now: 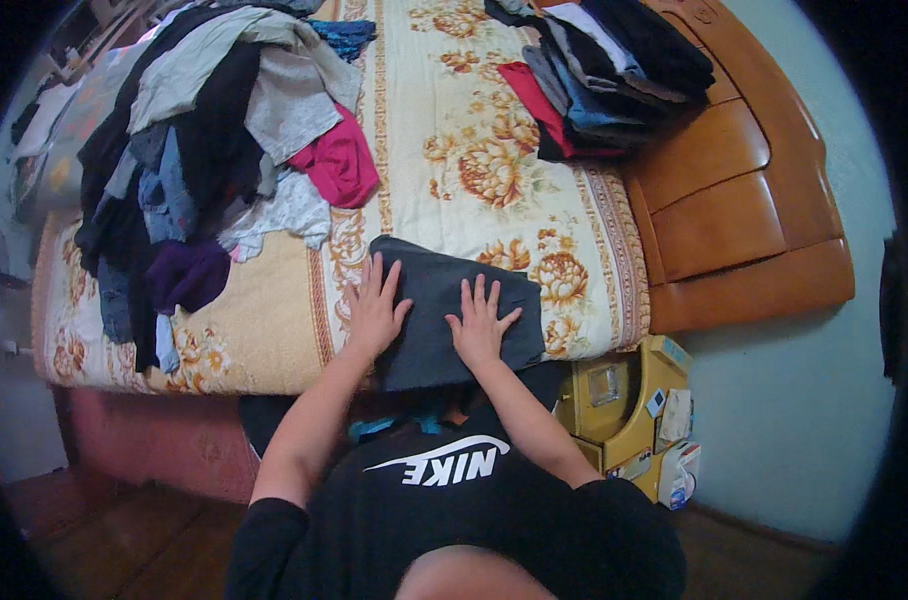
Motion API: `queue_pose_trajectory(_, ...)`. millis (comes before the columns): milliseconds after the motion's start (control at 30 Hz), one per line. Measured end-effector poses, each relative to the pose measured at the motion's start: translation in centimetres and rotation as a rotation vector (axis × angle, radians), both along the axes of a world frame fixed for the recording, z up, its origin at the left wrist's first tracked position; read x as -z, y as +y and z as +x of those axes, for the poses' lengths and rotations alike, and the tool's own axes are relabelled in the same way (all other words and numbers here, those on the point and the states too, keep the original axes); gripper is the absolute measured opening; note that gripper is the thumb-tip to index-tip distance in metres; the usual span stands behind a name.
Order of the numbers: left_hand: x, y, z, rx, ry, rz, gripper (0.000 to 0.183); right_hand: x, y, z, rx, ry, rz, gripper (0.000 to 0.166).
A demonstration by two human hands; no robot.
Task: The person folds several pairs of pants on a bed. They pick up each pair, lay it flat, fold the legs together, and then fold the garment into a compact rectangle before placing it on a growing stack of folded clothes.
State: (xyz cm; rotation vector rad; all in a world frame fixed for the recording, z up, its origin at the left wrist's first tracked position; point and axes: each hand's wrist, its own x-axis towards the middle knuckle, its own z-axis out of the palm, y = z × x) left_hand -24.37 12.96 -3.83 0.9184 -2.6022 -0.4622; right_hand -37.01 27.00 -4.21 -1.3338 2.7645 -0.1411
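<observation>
A dark grey garment (439,330), folded over into a compact shape, lies at the near edge of the bed. My left hand (375,311) rests at its left side, fingers spread and pointing away from me. Flat on its right part is my right hand (484,322), with its fingers apart too. Neither hand grips the cloth. What kind of garment it is, I cannot tell.
A loose heap of clothes (206,112) covers the bed's left part. At the far right, folded clothes (596,82) are stacked beside the brown headboard (716,165). A yellow bedside cabinet (626,405) stands right of the bed, below the headboard.
</observation>
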Motion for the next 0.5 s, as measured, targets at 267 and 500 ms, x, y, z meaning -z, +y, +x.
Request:
queue_pose_trajectory(267,5.2,-3.3,-4.6,-0.028,-0.132,-0.037,0.059,3.7,1.9,-3.3,0.053,0.042,0.068,0.057)
queue_pose_trajectory(500,5.4,-3.5,-4.7,-0.033,-0.141,-0.092,0.061,5.0,1.9,-3.2,0.045,0.019,0.046,0.062)
